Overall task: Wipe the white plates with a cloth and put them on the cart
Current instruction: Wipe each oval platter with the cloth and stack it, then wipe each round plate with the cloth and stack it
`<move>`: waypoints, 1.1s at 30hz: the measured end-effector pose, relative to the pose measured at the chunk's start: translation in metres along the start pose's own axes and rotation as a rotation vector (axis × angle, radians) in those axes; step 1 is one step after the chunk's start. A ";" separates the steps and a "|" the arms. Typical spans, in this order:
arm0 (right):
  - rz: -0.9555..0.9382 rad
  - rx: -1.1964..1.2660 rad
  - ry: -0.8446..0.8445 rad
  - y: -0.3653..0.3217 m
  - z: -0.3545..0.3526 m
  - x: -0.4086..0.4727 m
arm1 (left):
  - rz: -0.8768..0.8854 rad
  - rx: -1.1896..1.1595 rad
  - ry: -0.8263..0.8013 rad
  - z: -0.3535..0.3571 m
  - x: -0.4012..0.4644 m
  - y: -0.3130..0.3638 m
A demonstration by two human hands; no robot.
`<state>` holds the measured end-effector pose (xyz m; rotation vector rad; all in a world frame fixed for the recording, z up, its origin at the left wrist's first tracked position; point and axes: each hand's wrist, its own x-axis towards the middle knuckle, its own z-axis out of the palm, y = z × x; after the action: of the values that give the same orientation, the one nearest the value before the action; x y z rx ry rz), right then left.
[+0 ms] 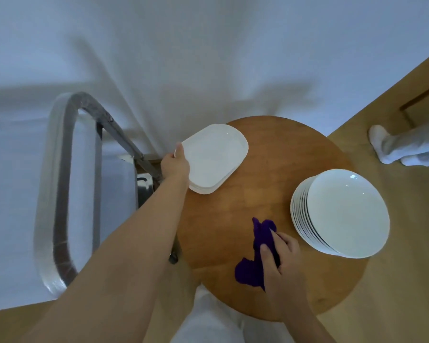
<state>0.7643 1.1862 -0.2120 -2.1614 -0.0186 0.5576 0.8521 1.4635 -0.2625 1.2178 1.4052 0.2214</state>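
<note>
White wall and a wood floor framed a round wooden table [270, 169], with the metal cart [67, 194] at its nine o'clock. Seen from the head camera, a short stack of squarish plates [216, 157] sat at the table's ten o'clock, long axis running from seven toward one o'clock, overhanging the edge nearest the cart. At that stack's eight o'clock corner the left hand [175, 164] gripped the rim, thumb on top, forearm stretched straight out from six o'clock. At the table's five o'clock the right hand [280, 256] clutched a purple cloth [255, 258], fingers curled over it. Round plates [342, 214] were stacked at three o'clock, just beside that hand. The left hand looked best placed to lift.
</note>
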 end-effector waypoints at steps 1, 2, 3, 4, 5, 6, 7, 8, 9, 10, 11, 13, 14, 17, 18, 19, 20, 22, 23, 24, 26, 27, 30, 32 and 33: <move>-0.004 0.011 -0.002 0.000 0.000 0.001 | 0.035 0.098 0.005 0.003 0.001 0.000; -0.005 0.023 0.001 -0.001 0.000 0.003 | 0.075 0.208 0.022 0.004 0.001 -0.001; -0.004 0.034 0.007 -0.001 0.001 0.004 | 0.114 0.312 0.050 0.005 0.001 -0.001; -0.006 0.042 0.015 -0.002 0.001 0.006 | 0.142 0.366 0.080 0.004 0.001 -0.002; -0.009 0.048 0.020 -0.002 0.001 0.007 | 0.160 0.396 0.090 0.005 0.002 -0.004; -0.011 0.050 0.020 -0.003 0.002 0.009 | 0.169 0.410 0.086 0.004 0.004 -0.006; -0.012 0.046 0.017 -0.003 0.002 0.010 | 0.183 0.425 0.081 0.004 0.006 -0.008; -0.012 0.038 0.017 -0.003 0.003 0.011 | 0.194 0.446 0.072 0.003 0.008 -0.010; -0.013 0.030 0.021 -0.002 0.003 0.012 | 0.208 0.481 0.062 0.002 0.011 -0.012; -0.018 0.024 0.027 -0.002 0.003 0.013 | 0.217 0.528 0.054 0.001 0.014 -0.015; -0.025 0.016 0.033 -0.002 0.004 0.014 | 0.226 0.572 0.051 -0.001 0.017 -0.017; -0.041 -0.008 0.043 -0.001 0.004 0.016 | 0.239 0.612 0.034 -0.004 0.021 -0.023; -0.051 -0.024 0.049 -0.001 0.003 0.016 | 0.241 0.613 0.013 -0.005 0.022 -0.025; -0.056 -0.047 0.064 -0.001 -0.001 0.016 | 0.231 0.600 -0.082 -0.008 0.020 -0.030; -0.047 -0.045 0.065 -0.001 -0.003 0.016 | 0.223 0.611 -0.097 -0.008 0.017 -0.031; -0.037 -0.039 0.065 -0.001 -0.006 0.015 | 0.218 0.632 -0.087 -0.009 0.013 -0.032; -0.027 -0.031 0.068 -0.001 -0.010 0.014 | 0.220 0.653 -0.055 -0.009 0.006 -0.034; -0.011 -0.022 0.084 -0.002 -0.019 0.012 | 0.249 0.652 0.006 -0.010 -0.011 -0.041; -0.004 -0.019 0.102 -0.002 -0.025 0.010 | 0.269 0.633 0.003 -0.010 -0.022 -0.046; 0.003 -0.015 0.119 -0.002 -0.031 0.008 | 0.285 0.617 -0.017 -0.009 -0.033 -0.052; 0.017 -0.012 0.156 0.000 -0.045 0.005 | 0.314 0.634 -0.088 -0.005 -0.057 -0.065; 0.017 -0.019 0.173 0.002 -0.051 0.004 | 0.325 0.662 -0.136 -0.002 -0.069 -0.072; -0.014 -0.035 0.229 0.012 -0.073 -0.001 | 0.295 0.669 -0.314 0.008 -0.109 -0.093; -0.021 -0.030 0.249 0.019 -0.085 -0.004 | 0.211 0.622 -0.372 0.009 -0.131 -0.104; -0.015 -0.021 0.248 0.024 -0.091 -0.005 | 0.165 0.607 -0.376 0.009 -0.141 -0.109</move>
<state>0.7920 1.1010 -0.1814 -2.2345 0.0947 0.2785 0.7677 1.3063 -0.2583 1.7676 1.0660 -0.3362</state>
